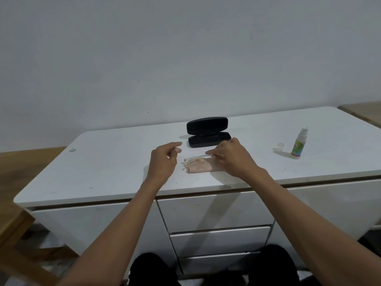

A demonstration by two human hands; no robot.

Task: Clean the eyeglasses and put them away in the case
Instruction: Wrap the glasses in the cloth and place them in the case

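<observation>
Glasses [195,158] pinched by right hand [233,156] atop cloth [199,167]; left hand [162,159] loose, empty. Case [208,132] lies open; stowing judged outstanding.

On the white surface [115,168] there are one pair of clear-framed eyeglasses [195,158], one pink cloth [201,168], one open black case [208,132], one spray bottle [299,143] and one small clear cap [280,145]. Two hands are in view, left hand [164,161] and right hand [233,156].
</observation>
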